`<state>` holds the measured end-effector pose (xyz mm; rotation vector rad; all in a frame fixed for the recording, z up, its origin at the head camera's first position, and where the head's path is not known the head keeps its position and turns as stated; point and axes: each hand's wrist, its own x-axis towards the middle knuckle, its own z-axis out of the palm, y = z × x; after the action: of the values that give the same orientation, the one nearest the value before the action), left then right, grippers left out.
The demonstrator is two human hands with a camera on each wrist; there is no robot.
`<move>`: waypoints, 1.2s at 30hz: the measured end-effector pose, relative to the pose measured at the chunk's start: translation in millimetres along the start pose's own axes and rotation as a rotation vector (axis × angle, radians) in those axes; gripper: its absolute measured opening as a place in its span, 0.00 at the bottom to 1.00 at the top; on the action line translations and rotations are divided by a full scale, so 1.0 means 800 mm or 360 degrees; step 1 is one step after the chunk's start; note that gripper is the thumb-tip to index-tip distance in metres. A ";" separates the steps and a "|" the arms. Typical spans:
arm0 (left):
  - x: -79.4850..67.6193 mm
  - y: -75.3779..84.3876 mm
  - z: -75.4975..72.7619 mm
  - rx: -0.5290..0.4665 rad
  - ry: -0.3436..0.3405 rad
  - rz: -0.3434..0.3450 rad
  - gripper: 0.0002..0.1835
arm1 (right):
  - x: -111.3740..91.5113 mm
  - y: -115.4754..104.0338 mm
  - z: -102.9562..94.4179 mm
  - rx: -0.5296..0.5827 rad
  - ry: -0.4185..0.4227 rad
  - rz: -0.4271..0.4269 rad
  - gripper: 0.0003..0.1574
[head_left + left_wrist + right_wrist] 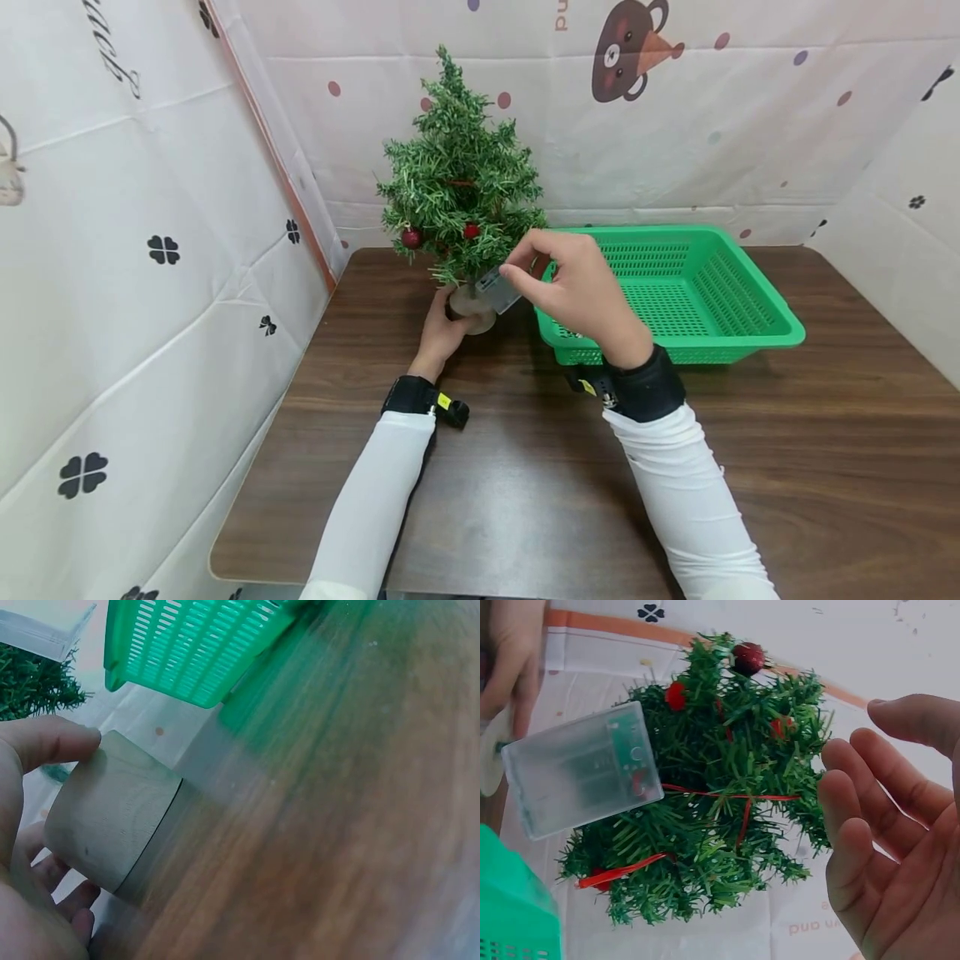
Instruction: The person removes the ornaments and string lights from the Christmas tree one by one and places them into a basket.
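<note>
A small artificial Christmas tree with red ornaments stands at the back of the table on a pale round base. My left hand grips this base, thumb on one side and fingers around the other, as the left wrist view shows on the wood-grained base. A translucent plastic box with a green circuit board inside sits low by the tree, and red wire shows next to it. My right hand is beside the branches with thumb and fingers apart, holding nothing; in the head view it overlaps the box's corner.
A green plastic basket stands right of the tree, close to my right wrist. Behind the brown wooden table hangs a printed white cloth, with more cloth along the left side.
</note>
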<state>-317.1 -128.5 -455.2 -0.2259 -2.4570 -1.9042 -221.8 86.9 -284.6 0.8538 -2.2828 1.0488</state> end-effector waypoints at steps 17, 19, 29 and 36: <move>-0.008 -0.003 -0.001 0.0015 -0.0018 -0.0035 0.39 | 0.001 -0.014 0.026 0.0041 0.0030 0.0172 0.13; -0.007 -0.003 -0.002 0.0033 -0.0007 -0.0045 0.40 | 0.002 -0.017 0.035 0.0099 0.0001 0.0173 0.15; 0.002 0.002 -0.005 0.0096 0.0040 -0.0004 0.40 | 0.018 -0.030 0.077 0.0219 0.0007 0.0381 0.29; -0.001 0.006 -0.008 0.0069 -0.0020 -0.0086 0.41 | 0.021 -0.039 0.089 0.0243 -0.0046 0.0465 0.37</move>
<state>-316.5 -133.7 -448.9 -0.1726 -2.5349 -1.8731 -223.2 9.1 -300.6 0.6059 -2.4267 1.3596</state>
